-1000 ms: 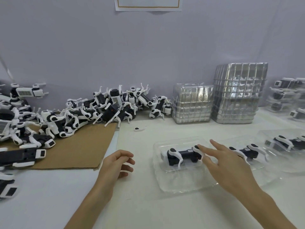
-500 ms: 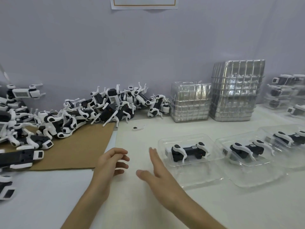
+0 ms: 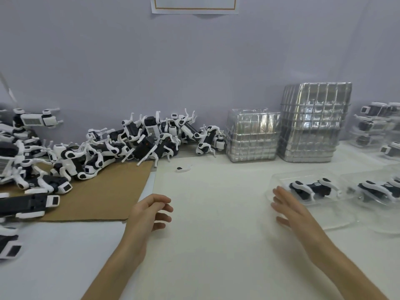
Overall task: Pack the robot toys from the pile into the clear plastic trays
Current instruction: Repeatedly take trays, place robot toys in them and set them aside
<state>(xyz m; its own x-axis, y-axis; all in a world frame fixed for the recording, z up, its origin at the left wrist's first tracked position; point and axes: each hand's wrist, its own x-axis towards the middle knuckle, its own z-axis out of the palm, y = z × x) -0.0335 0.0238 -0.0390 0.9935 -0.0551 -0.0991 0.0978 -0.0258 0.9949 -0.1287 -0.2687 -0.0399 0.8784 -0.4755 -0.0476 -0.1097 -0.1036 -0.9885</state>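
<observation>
A pile of black-and-white robot dog toys lies along the wall at the left, partly on a brown cardboard sheet. A clear plastic tray at the right holds one robot toy. A second filled tray sits to its right with another toy. My right hand hovers with straight fingers at the near tray's left edge and holds nothing. My left hand hangs loosely curled over the white table, empty.
Two stacks of empty clear trays stand against the wall. Packed trays are stacked at the far right. A small loose black-and-white part lies on the table near the cardboard's corner.
My right hand left the toy in the near tray, swung left over the table, and is now back at that tray's left edge. The view shifted left. My left hand stayed put.
</observation>
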